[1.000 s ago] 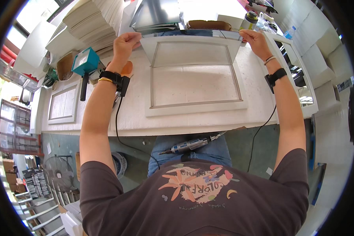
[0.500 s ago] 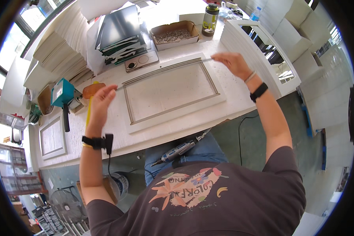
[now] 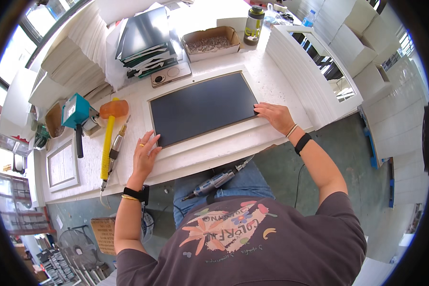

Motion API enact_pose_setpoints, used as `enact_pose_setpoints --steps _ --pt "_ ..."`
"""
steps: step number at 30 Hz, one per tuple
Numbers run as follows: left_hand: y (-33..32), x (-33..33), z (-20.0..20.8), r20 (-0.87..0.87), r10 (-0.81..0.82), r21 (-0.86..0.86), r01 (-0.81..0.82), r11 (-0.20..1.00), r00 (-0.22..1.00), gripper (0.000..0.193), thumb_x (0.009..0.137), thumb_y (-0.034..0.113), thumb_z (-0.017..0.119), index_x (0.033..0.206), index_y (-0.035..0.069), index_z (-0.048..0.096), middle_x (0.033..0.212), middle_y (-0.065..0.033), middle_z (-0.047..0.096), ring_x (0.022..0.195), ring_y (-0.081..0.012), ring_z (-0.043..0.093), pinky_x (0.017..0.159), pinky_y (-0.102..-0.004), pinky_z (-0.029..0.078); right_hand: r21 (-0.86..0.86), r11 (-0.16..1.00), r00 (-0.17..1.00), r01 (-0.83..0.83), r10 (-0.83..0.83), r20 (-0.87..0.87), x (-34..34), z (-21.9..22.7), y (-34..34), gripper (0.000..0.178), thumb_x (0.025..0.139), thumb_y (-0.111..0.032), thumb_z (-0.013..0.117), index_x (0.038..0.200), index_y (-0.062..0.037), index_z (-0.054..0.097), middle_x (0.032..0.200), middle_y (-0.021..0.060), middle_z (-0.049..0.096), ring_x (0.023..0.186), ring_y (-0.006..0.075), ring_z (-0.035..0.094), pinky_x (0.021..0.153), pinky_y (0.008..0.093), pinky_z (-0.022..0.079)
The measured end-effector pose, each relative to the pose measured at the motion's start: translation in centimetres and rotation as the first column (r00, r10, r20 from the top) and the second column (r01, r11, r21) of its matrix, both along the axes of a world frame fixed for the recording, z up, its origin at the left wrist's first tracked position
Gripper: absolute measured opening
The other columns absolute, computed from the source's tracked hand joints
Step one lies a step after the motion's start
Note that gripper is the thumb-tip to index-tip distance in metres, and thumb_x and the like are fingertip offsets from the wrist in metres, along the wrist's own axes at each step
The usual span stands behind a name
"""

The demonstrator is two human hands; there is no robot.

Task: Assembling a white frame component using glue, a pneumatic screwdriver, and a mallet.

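A dark, glossy rectangular panel (image 3: 202, 107) lies in the opening of a white frame (image 3: 209, 138) on the bench, and a thin pale border shows around it. My left hand (image 3: 146, 151) is at the panel's near left corner, its fingers spread and the tips touching the edge. At the near right corner, my right hand (image 3: 275, 117) rests with fingers stretched out over the panel's edge. Neither hand is wrapped round anything. A grey handheld power tool (image 3: 215, 183) lies across my lap.
Left of the frame lie a mallet (image 3: 114, 109) with orange head and yellow handle, a slim metal tool (image 3: 116, 151) and a teal box-shaped tool (image 3: 76, 113). Behind stand stacked dark panels (image 3: 143, 35), a phone (image 3: 178, 72), a cardboard box (image 3: 233, 49) of small bits and a bottle (image 3: 253, 28).
The panel, held nearly edge-on above the frame before, now lies flat in the opening. Both hands came down and nearer to me, the left also moving right.
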State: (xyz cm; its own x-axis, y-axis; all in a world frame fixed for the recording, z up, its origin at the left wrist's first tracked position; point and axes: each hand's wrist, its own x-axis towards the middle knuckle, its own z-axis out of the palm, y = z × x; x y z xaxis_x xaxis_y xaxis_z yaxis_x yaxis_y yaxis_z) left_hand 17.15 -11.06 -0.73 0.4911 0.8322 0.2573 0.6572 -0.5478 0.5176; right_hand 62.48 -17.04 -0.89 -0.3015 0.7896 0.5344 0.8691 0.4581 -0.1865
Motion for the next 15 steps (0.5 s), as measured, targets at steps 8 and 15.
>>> enact_pose_setpoints --steps 8,15 --pt "-0.2 -0.2 -0.2 0.042 0.014 0.019 -0.014 1.000 0.999 0.034 0.081 0.012 0.060 0.115 0.010 0.056 0.125 -0.0133 0.050 0.120 -0.0332 0.043 0.101 -0.0419 0.032 -0.057 0.997 0.993 0.061 -0.066 -0.100 -1.1 -0.1 0.2 0.018 0.076 -0.013 0.065 0.094 -0.0099 0.067 0.101 0.0024 0.065 0.097 0.0180 0.061 0.078 0.0277 0.051" --pt "-0.7 0.3 0.3 0.090 0.080 0.022 -0.083 0.996 0.993 0.038 0.084 0.016 0.057 0.120 0.008 0.051 0.126 -0.0137 0.049 0.122 -0.0309 0.041 0.102 -0.0440 0.029 -0.252 0.953 0.968 0.170 -0.210 -0.141 -3.1 3.0 -0.4 0.020 0.081 -0.019 0.062 0.097 -0.0071 0.065 0.103 0.0055 0.064 0.094 0.0238 0.061 0.078 0.0296 0.050"
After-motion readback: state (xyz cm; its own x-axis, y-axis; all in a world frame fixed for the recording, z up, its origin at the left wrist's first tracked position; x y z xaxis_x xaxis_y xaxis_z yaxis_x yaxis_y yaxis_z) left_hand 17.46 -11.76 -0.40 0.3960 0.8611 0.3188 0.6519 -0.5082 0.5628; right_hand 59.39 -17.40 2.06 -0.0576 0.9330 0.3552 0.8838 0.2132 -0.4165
